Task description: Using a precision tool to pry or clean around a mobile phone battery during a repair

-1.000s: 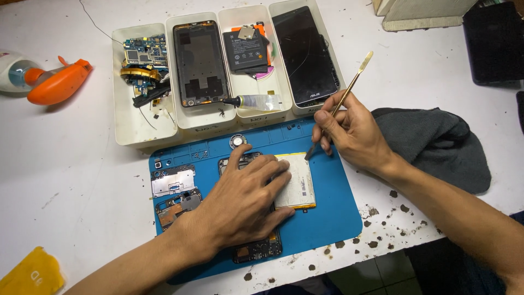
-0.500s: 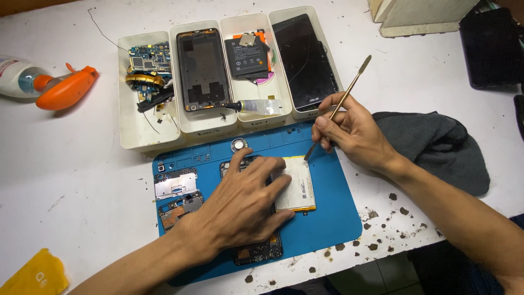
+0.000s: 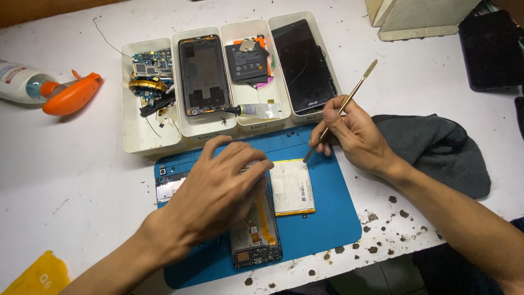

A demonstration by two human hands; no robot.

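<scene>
An opened phone body (image 3: 256, 237) lies on a blue work mat (image 3: 327, 224), its circuit parts showing at the lower end. My left hand (image 3: 218, 191) rests flat on the phone's upper half, fingers spread. Beside it on the mat lies a pale flat battery (image 3: 292, 187) with a yellow edge. My right hand (image 3: 349, 134) holds a thin metal pry tool (image 3: 349, 98) like a pen, its tip pointing down at the battery's top right corner.
Four white trays (image 3: 147, 142) stand behind the mat with a circuit board, a phone frame, a dark battery with a glue tube, and a black screen. An orange-nozzled bottle (image 3: 65, 93) lies left, a grey cloth (image 3: 436, 147) right, a yellow object (image 3: 38, 276) bottom left.
My left hand has slid left off the pale battery, which now lies uncovered beside the phone. My right hand with the pry tool has stayed near the battery's top corner.
</scene>
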